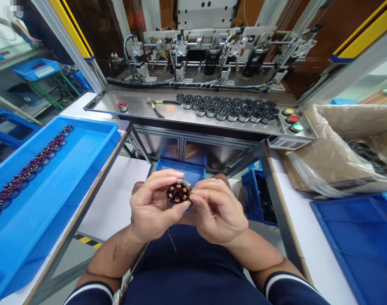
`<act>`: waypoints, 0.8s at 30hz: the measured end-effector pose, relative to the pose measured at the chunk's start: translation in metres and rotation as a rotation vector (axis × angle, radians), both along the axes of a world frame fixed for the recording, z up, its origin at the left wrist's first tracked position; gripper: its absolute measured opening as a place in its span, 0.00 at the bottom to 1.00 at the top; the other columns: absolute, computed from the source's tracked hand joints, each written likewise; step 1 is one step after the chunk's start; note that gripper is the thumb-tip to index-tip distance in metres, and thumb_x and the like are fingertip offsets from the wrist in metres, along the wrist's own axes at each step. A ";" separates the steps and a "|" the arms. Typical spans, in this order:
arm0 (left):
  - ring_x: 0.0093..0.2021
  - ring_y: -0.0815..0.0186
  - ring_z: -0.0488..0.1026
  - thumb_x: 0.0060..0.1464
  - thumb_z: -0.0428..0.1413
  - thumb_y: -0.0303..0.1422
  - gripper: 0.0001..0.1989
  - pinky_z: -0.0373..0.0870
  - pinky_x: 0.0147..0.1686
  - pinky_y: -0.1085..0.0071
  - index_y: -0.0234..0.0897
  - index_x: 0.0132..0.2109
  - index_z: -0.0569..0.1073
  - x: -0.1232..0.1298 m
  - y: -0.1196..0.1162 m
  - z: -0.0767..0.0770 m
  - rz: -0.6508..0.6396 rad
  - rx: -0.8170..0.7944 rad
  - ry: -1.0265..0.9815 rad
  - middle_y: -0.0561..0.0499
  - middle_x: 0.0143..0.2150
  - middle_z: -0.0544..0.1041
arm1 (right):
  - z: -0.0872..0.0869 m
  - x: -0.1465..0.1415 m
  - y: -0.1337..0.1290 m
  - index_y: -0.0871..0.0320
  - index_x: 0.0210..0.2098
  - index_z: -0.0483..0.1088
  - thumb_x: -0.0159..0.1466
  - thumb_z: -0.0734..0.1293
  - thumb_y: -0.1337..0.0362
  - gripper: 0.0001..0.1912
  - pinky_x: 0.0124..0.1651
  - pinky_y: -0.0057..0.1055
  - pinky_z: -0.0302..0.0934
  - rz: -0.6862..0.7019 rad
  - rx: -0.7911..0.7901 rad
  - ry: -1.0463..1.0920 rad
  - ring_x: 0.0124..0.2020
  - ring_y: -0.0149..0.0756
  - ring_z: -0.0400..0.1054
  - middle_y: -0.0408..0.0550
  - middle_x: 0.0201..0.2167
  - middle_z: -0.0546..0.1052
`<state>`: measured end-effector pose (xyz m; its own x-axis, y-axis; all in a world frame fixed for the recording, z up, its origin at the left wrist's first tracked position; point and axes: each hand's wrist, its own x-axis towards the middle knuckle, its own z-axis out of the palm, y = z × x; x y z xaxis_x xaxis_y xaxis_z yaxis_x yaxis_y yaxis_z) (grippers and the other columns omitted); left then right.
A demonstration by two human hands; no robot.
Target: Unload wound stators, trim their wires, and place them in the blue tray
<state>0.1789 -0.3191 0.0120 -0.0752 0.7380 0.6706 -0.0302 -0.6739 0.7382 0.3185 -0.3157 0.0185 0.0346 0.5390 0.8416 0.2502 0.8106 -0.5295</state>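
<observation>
A round motor stator with copper windings (178,192) is held up over my lap. My left hand (155,201) grips it from the left, fingers behind and thumb along its lower edge. My right hand (217,207) is closed in a pinch at the stator's right edge, where a thin copper wire seems to be between the fingertips. Another loose wire (172,240) hangs below my left hand. On the metal ledge ahead lie pliers with black and yellow handles (157,106), a single red-marked stator (122,106) and rows of black stators (228,108).
A blue tray (85,144) with a line of wound stators stands at left. Behind the ledge is a winding machine (212,55). Push buttons (291,120), a plastic-lined box (310,159) and a blue tray (355,237) are at right. A person (50,34) stands far left.
</observation>
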 end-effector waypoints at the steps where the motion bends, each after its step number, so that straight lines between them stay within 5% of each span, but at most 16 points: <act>1: 0.50 0.64 0.79 0.47 0.70 0.24 0.24 0.79 0.46 0.72 0.42 0.52 0.78 0.001 -0.001 -0.001 0.005 0.001 -0.003 0.48 0.47 0.81 | -0.001 -0.003 0.000 0.58 0.36 0.71 0.67 0.66 0.72 0.04 0.29 0.29 0.69 0.020 -0.050 0.048 0.29 0.32 0.73 0.46 0.29 0.76; 6: 0.50 0.62 0.80 0.49 0.70 0.31 0.26 0.79 0.48 0.69 0.42 0.55 0.74 0.000 -0.004 -0.002 -0.123 -0.181 -0.085 0.45 0.54 0.79 | -0.008 -0.010 0.006 0.56 0.34 0.69 0.66 0.65 0.73 0.06 0.30 0.30 0.68 0.087 -0.087 0.142 0.30 0.33 0.71 0.44 0.27 0.74; 9: 0.44 0.64 0.80 0.49 0.70 0.40 0.28 0.78 0.41 0.74 0.41 0.56 0.72 -0.010 -0.002 0.001 -0.299 -0.420 -0.071 0.47 0.45 0.80 | -0.008 -0.004 0.012 0.57 0.34 0.69 0.66 0.65 0.73 0.06 0.29 0.30 0.67 0.125 -0.071 0.092 0.29 0.33 0.70 0.44 0.27 0.74; 12: 0.32 0.68 0.78 0.55 0.65 0.43 0.21 0.76 0.32 0.75 0.38 0.51 0.72 -0.020 0.000 0.002 -0.488 -0.561 -0.072 0.50 0.35 0.79 | -0.005 0.003 0.016 0.57 0.34 0.70 0.66 0.65 0.73 0.06 0.29 0.29 0.66 0.160 -0.076 0.019 0.30 0.33 0.71 0.45 0.27 0.75; 20: 0.28 0.66 0.78 0.58 0.62 0.44 0.20 0.77 0.27 0.73 0.42 0.54 0.73 -0.021 0.004 -0.007 -0.563 -0.583 -0.174 0.49 0.35 0.80 | 0.003 0.012 0.014 0.57 0.34 0.71 0.64 0.68 0.75 0.07 0.30 0.27 0.65 0.113 -0.088 -0.087 0.29 0.30 0.70 0.43 0.28 0.75; 24: 0.33 0.65 0.80 0.58 0.62 0.42 0.18 0.77 0.28 0.74 0.44 0.54 0.75 -0.021 0.005 -0.005 -0.566 -0.522 -0.194 0.46 0.44 0.81 | 0.006 0.014 0.013 0.58 0.33 0.71 0.65 0.68 0.75 0.07 0.29 0.26 0.65 0.096 -0.129 -0.059 0.29 0.29 0.70 0.43 0.27 0.74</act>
